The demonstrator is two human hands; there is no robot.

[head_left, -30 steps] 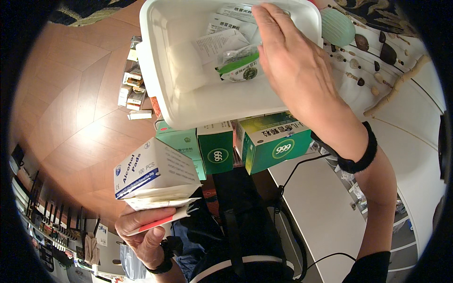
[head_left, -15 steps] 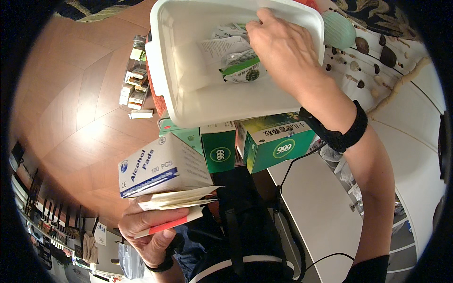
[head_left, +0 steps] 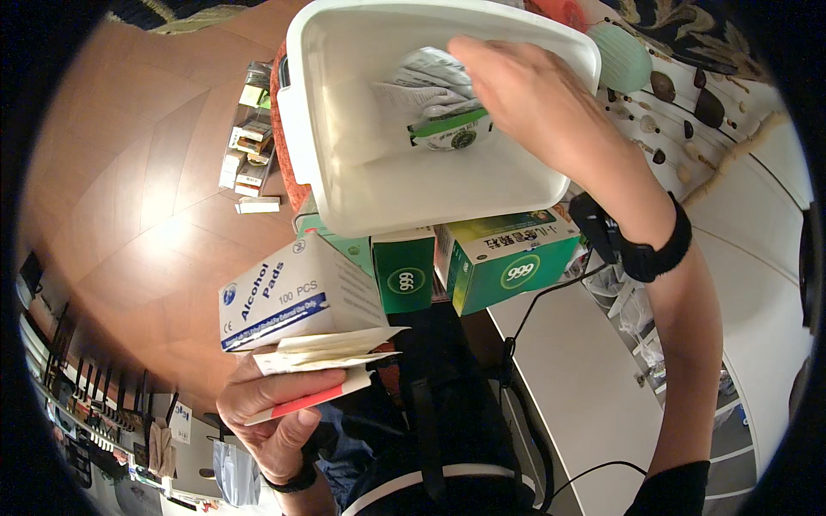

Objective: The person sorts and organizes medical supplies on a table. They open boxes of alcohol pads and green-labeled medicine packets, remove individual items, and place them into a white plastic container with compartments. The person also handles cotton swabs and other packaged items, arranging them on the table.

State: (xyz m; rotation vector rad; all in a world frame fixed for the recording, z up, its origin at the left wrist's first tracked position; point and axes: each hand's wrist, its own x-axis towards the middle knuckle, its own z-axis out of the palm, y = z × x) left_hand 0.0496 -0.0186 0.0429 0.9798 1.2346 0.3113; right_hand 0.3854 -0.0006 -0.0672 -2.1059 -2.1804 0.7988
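- A cluster of small boxes (head_left: 245, 142) is seen on the wooden floor (head_left: 129, 215) at the far left, with one thin box lying just beside it.
- A white box (head_left: 292, 292) with blue print is carried on top of flat packets (head_left: 323, 353) in the left hand (head_left: 275, 413); the fingers are clenched around the packets, and a red-edged one is pinched lowest.
- A white tub (head_left: 413, 185) is seen in the upper middle, resting over two green boxes (head_left: 508, 262) that stand side by side.
- Folded leaflets (head_left: 422, 82) and a green-and-white sachet (head_left: 452, 133) lie inside the tub.
- The right hand (head_left: 538, 99) is reached into the tub; its fingers are curled onto the leaflets, but whether they are gripped cannot be told.
- A black band (head_left: 654, 249) is worn on the right wrist.
- A white desk (head_left: 585, 378) is seen at the lower right, crossed by a black cable (head_left: 525, 344).
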